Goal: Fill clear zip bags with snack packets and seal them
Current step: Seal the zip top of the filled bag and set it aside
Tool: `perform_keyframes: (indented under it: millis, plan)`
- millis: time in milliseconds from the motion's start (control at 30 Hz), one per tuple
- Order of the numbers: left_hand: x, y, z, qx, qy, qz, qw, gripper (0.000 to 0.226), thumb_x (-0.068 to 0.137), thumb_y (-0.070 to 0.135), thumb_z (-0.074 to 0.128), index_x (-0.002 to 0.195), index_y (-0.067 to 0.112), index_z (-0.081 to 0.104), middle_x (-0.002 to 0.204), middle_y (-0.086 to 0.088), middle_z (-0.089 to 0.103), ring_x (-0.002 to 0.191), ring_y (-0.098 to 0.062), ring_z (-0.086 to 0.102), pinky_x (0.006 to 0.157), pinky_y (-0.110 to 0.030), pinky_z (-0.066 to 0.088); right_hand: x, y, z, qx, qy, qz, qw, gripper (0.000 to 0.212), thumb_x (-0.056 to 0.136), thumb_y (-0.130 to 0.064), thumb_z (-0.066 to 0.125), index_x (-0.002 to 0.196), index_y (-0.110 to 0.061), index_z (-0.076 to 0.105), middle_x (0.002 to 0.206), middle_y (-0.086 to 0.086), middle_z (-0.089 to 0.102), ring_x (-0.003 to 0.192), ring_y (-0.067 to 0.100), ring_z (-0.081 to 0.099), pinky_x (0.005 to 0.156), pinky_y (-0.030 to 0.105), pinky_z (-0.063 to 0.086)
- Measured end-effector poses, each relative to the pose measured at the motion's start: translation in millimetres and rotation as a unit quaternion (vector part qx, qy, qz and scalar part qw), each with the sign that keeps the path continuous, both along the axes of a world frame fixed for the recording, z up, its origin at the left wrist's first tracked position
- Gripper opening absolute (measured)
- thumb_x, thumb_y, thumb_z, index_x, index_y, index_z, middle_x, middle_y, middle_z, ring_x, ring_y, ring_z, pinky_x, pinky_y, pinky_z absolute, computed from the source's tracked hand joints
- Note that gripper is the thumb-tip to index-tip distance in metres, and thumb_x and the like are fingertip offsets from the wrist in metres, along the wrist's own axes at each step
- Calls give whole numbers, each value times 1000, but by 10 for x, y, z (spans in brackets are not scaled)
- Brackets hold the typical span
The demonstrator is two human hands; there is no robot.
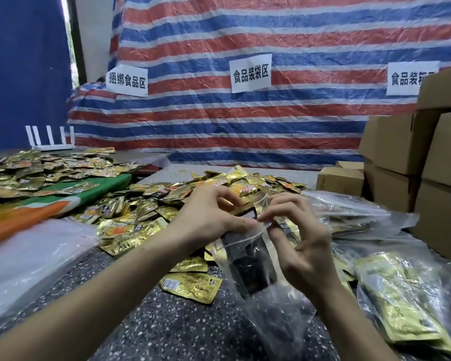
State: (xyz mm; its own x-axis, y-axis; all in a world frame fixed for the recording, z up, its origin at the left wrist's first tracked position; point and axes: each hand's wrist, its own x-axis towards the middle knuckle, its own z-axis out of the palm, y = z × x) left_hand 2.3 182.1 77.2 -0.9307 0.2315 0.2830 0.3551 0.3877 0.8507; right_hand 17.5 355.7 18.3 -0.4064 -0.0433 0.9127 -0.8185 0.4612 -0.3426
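Head view. A clear zip bag was held up above the near middle of the speckled table, its top edge pinched from the left by the thumb and forefinger of the left hand and from the right by those of the right hand. The other fingers of both hands were raised and loosely spread. Dark packets were seen inside the bag, but their print could not be read. The zip strip was covered by the fingertips, so it could not be told whether the mouth was sealed. The lower end of the bag was blurred against the table and its outline was lost.

The loose pile of gold snack packets was partly hidden behind both hands. At the right, the filled bags were cut off by the frame edge. On the striped tarp, the rightmost paper sign was partly covered by the stacked cardboard boxes.

Bare tabletop lay between the forearms, with a single packet just left of the bag. This open strip was bounded on the left by a sheet of clear plastic, on the right by the filled bags, and on the far side by the pile. A second pile rested far left on a green and orange cloth.
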Motion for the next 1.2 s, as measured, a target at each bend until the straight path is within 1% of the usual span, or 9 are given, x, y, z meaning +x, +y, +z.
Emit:
perform_keyframes:
  millis: [100,233,467,667,800,900,967,1067,1200]
  plan:
    - [-33,-3,106,11,-10,-53,998,28,75,2,82,98,12,71,94,-1,72,77,-6,70,55,-9,50,6,0,10,-19,17,-35,999,20,80,2,56,89,-13,65,97,-6,62,102,23,58,89,32,47]
    - [-94,-57,189,59,50,-53,996,38,83,-14,65,108,14,65,105,-1,71,85,-19,73,74,-32,62,14,-1,18,-51,25,-63,996,20,81,5,53,90,-9,64,97,1,64,103,25,58,89,36,47]
    - [-355,-148,-122,168,82,-10,982,14,102,22,48,106,17,61,107,-3,68,81,-20,72,72,-30,60,-7,-26,27,-87,37,-129,987,17,86,-6,56,89,-15,69,112,-8,58,115,16,48,96,27,35]
    - [-722,-263,-692,-106,39,65,992,17,95,9,60,102,23,61,107,6,62,95,-7,59,86,-29,53,-56,-29,-2,-111,28,-76,991,23,87,2,57,94,-18,67,100,-1,65,99,21,61,77,29,48]
    - [-893,-301,-941,-224,125,249,934,34,88,29,68,118,22,53,118,0,54,99,-15,49,80,-30,42,-56,-42,-2,-124,19,-33,992,26,88,5,56,95,-18,65,102,1,65,102,16,63,81,22,52]
    - [-1037,-337,-1010,-172,-19,308,936,67,84,56,68,128,11,45,118,-7,53,101,-26,56,76,-35,45,-56,-73,-15,-142,-6,14,990,21,87,5,53,94,-12,64,101,4,66,101,13,64,85,23,53]
    - [-1112,-337,-1022,-101,-120,296,942,71,82,62,68,120,5,49,90,-6,55,77,-23,54,63,-31,38,-52,-85,-26,-152,-18,46,987,18,86,6,52,92,-7,63,99,7,66,99,16,65,86,22,54]
    - [-1195,-392,-1029,25,-148,283,947,48,80,43,80,85,5,51,69,-3,48,61,-20,45,60,-32,37,-40,-92,-43,-147,-36,81,985,20,84,8,51,92,-5,63,98,9,66,98,17,65,88,21,53]
    - [-1149,-542,-940,159,-180,273,932,26,76,10,82,92,0,63,93,-18,70,86,-38,69,85,-53,57,-34,-104,-56,-126,-47,97,986,18,84,4,53,93,-8,64,97,2,66,98,16,65,89,23,53]
